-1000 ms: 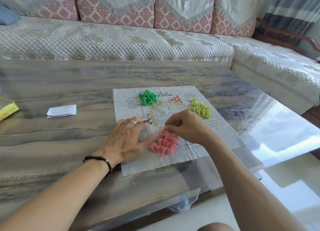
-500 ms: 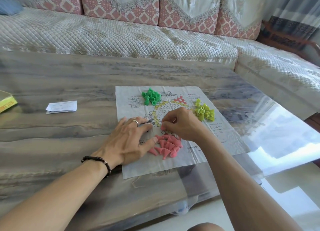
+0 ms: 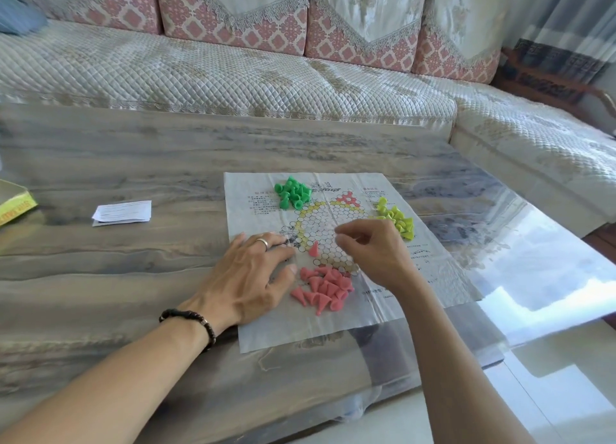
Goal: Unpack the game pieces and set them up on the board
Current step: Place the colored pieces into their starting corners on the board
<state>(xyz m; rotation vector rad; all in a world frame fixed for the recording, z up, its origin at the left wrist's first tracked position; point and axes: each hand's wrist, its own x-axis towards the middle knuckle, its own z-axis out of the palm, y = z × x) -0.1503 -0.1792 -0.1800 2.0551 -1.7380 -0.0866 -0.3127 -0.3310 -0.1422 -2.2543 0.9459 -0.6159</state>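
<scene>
- The left hand (image 3: 248,277) lay flat with fingers spread on the left part of the board (image 3: 433,277), holding nothing and pinning it to the worktop (image 3: 133,277).
- The board was a thin, creased paper sheet, near the worktop's near edge. It looked light and floppy, likely to slide or wrinkle unless held down.
- The green pieces (image 3: 292,193) sat in a heap at the board's far left.
- One red piece (image 3: 313,248) stood alone on the printed grid, just right of the left fingers, tip pointing up and slightly far.
- The red pieces (image 3: 321,287) lay heaped at the near middle of the board, mostly on their sides, their long axes running tip to base in mixed directions.
- They looked like small cone-shaped plastic pegs: light, stiff, smooth and easily rolled or tipped. A pinch near the narrow tip, base down, would probably suit best.
- The right hand (image 3: 373,250) hovered over the grid with fingers curled and thumb meeting fingertips. I cannot tell whether it held a piece.
- The yellow pieces (image 3: 396,220) were heaped at the far right, just beyond the right hand.
</scene>
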